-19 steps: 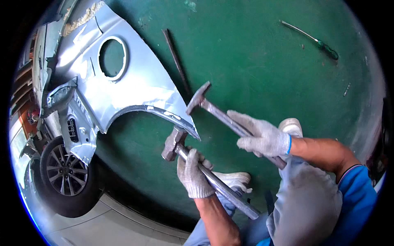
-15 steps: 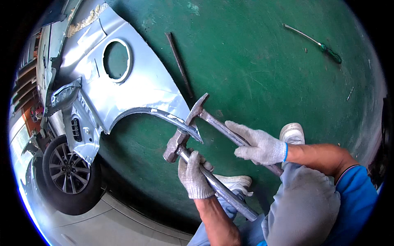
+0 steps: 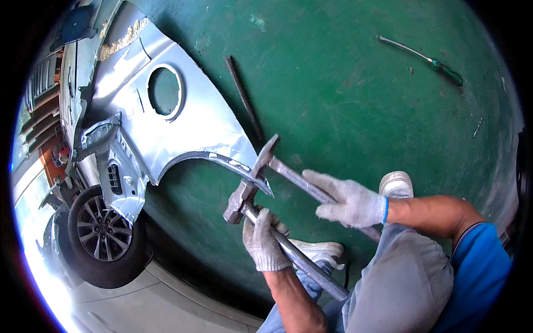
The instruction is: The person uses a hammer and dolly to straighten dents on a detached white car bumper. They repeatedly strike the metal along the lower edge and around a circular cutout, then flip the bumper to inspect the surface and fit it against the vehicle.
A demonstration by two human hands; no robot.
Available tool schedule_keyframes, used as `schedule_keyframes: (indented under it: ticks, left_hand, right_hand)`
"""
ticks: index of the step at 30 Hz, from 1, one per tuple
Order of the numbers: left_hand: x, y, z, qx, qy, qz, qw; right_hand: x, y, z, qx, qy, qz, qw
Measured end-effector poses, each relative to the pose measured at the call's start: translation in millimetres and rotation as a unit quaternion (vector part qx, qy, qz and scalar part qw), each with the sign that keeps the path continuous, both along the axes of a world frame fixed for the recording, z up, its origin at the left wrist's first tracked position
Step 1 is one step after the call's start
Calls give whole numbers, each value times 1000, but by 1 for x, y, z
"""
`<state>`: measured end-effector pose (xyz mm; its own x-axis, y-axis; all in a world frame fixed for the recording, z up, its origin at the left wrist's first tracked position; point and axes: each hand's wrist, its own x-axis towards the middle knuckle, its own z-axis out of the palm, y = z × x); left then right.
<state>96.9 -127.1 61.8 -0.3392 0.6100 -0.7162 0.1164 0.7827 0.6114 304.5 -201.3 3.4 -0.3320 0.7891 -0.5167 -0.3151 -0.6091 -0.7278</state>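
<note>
A silver car body panel (image 3: 205,125) with a round hole and a curved wheel arch lies at the left, its pointed corner reaching toward me. My gloved left hand (image 3: 264,241) is closed around the handle of a heavy sledgehammer (image 3: 241,201); its head sits against the underside of that corner, partly hidden by it. My gloved right hand (image 3: 353,201) grips a narrow-headed body hammer (image 3: 266,157) by its handle. That hammer's head is at the upper side of the same corner; whether it touches the metal I cannot tell.
On the green floor (image 3: 333,105) lie a flat metal bar (image 3: 243,97) beyond the panel, a green-handled screwdriver (image 3: 441,67) at the far right, and a small drill bit (image 3: 477,127). A car wheel (image 3: 104,228) and a light car body (image 3: 161,294) stand at the lower left.
The body hammer's head has come slightly down toward the panel's corner. My left hand keeps the sledgehammer at nearly the same spot. The whole view has shifted a little.
</note>
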Motion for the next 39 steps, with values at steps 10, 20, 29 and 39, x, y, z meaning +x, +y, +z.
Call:
schedule_keyframes:
  ticks: [10, 20, 29, 39]
  left_hand:
    - [-10, -6, -2, 13, 34, 3, 999]
    - [1, -2, -1, 8, 2, 2, 1000]
    - [2, 4, -1, 12, -12, -22, 1000]
    - [5, 5, 0, 0, -32, -1, 999]
  right_hand:
    - [-38, -24, -17, 102, -23, -31, 994]
    - [-12, -5, -4, 16, 23, -90, 996]
    - [-18, -7, -7, 51, -32, -31, 998]
    - [1, 9, 3, -57, -21, -116, 991]
